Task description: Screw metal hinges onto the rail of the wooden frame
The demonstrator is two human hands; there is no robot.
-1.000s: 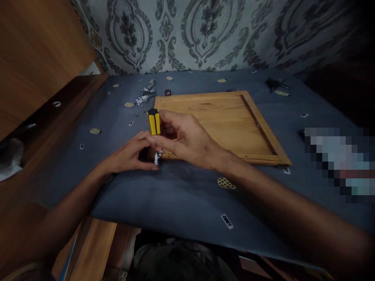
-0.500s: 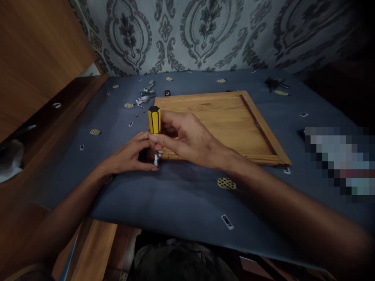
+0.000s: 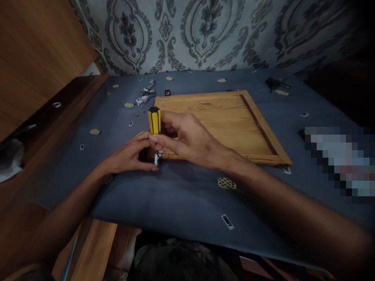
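My right hand (image 3: 187, 138) is closed around a screwdriver (image 3: 154, 120) with a yellow and black handle, held upright over the near left corner of a framed wooden panel (image 3: 216, 121). Beneath it, a small silver metal hinge (image 3: 157, 157) sits at the panel's near edge and juts past it. My left hand (image 3: 133, 154) steadies the hinge, thumb by its near end and fingers beside the screwdriver. The screwdriver's tip and any screw are hidden by my fingers.
Several silver metal pieces (image 3: 146, 93) lie heaped beyond the panel's left corner, with tiny loose bits nearby. A small dark object (image 3: 167, 93) sits behind the panel. Dark items (image 3: 277, 84) lie far right, and a blurred-out object (image 3: 340, 162) nearer. A wooden cabinet (image 3: 38, 50) stands left.
Almost nothing differs. Both hands, the screwdriver, the hinge and the panel stay in place; the view has shifted very slightly.
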